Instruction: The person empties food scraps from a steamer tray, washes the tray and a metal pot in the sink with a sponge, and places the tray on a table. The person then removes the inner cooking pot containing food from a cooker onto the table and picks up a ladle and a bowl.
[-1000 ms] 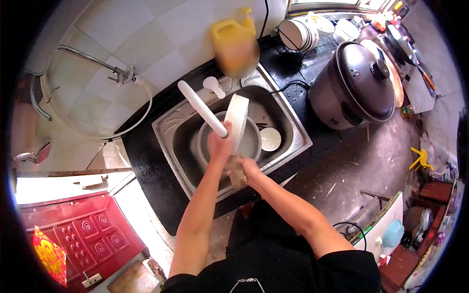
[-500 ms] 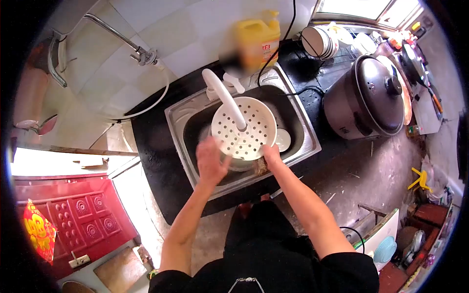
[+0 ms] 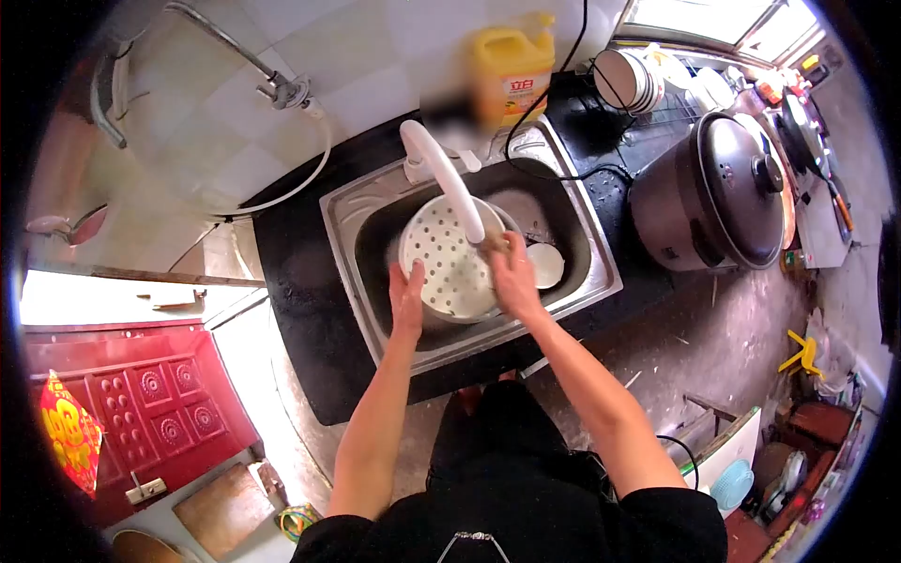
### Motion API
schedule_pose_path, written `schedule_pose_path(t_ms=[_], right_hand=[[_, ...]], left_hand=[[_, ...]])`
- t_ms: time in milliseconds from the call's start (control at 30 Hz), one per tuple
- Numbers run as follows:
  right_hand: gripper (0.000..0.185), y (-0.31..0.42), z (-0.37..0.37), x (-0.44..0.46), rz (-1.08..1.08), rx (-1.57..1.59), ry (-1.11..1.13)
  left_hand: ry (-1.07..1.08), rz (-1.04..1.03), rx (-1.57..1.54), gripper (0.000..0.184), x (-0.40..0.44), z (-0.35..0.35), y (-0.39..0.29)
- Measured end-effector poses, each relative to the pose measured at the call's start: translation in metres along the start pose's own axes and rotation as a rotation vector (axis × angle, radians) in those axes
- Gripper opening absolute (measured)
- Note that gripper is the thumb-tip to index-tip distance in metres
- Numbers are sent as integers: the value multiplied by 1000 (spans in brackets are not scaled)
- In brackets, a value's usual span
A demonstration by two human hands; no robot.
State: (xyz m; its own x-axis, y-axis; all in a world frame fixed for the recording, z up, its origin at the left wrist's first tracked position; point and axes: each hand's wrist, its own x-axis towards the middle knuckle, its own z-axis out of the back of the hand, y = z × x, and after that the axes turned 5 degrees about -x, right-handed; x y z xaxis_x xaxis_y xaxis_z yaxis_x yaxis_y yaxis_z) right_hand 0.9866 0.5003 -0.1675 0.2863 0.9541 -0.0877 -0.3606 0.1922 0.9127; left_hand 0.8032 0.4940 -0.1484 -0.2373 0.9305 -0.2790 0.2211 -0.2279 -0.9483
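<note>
A round white steamer tray (image 3: 441, 258) full of holes is held tilted in the sink (image 3: 364, 281), beneath the white faucet (image 3: 441, 169). My left hand (image 3: 406, 300) grips its left edge, thumb on the upper face. At its right side, my right hand (image 3: 514, 281) is closed around a small brownish scrubber (image 3: 492, 244), mostly hidden by the fingers and pressed near the rim. Part of a pale round vessel shows under the tray. Just right of my right hand, a small white dish (image 3: 545, 266) lies in the basin.
A yellow detergent jug (image 3: 514, 80) stands behind the sink. On the right counter sit a large lidded pot (image 3: 709, 192) and stacked bowls (image 3: 627, 83). A black cord (image 3: 572, 176) crosses the sink's back right corner.
The tray has tilted and shifted slightly left. My left hand has come to its left edge. My right hand has moved from the lower rim up the right side with the scrubber.
</note>
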Motion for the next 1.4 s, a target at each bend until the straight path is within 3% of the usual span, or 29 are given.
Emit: schedule_pose_path(t_ms=[33, 100, 167, 200, 233, 300, 367, 433, 533, 633, 700, 733, 833, 867, 967, 1000, 1100, 1133, 1167, 1233, 1300, 1367, 1400], right_hand=[[38, 4, -16, 8, 145, 26, 26], [36, 48, -30, 12, 138, 24, 32], [33, 16, -58, 9, 186, 92, 341], [28, 22, -52, 2, 397, 146, 421], [28, 9, -46, 1, 455, -14, 498], [29, -30, -24, 6, 579, -336, 644], [25, -46, -5, 24, 409, -590, 631], [20, -47, 4, 49, 613, -844, 235], [16, -39, -6, 43, 574, -792, -66], [28, -51, -18, -2, 180, -347, 440], [32, -46, -14, -14, 28, -190, 349], [34, -41, -10, -16, -51, -112, 305], [32, -9, 12, -10, -101, 2, -40], [36, 9, 21, -13, -94, 10, -76], [39, 37, 24, -19, 320, -187, -225], [40, 51, 24, -18, 439, -247, -173], [38, 25, 14, 14, 447, -322, -98], [33, -13, 6, 35, 315, -259, -125], [28, -26, 6, 46, 18, -136, -87], [25, 22, 24, 36, -239, 26, 34], [25, 19, -3, 16, 148, 6, -173], [31, 31, -27, -8, 420, -399, -76], [32, 52, -24, -13, 436, -436, -86]], left_hand=[[29, -10, 39, 44, -1, -3, 6], [59, -127, 344, 46, -2, -9, 24], [-14, -219, 279, 39, 5, -16, 11], [12, -150, 119, 36, 14, -9, 13], [33, -76, -43, 34, 18, -7, 3], [44, -159, 249, 41, 20, 2, -5], [64, -182, 363, 43, 12, -3, -7], [65, -151, 359, 44, 6, -8, -1], [37, -205, 389, 48, 11, -18, 5], [40, -144, 620, 50, 12, -34, -10], [157, -197, 811, 51, 13, -38, -14], [175, -378, 894, 49, 15, -41, -11], [248, -464, 1204, 51, 21, -51, -16], [258, -513, 1254, 51, 25, -52, -15], [288, -640, 1322, 49, 27, -54, -9], [297, -672, 1292, 48, 22, -56, -13], [293, -826, 1272, 48, 24, -45, -6], [293, -829, 1260, 48, 20, -40, -16], [300, -832, 1250, 48, 17, -35, -21], [278, -890, 1251, 49, 25, -30, -19], [292, -831, 1269, 49, 19, -30, -22], [257, -826, 1261, 49, 26, -19, 4], [242, -833, 1255, 49, 27, -22, 0]])
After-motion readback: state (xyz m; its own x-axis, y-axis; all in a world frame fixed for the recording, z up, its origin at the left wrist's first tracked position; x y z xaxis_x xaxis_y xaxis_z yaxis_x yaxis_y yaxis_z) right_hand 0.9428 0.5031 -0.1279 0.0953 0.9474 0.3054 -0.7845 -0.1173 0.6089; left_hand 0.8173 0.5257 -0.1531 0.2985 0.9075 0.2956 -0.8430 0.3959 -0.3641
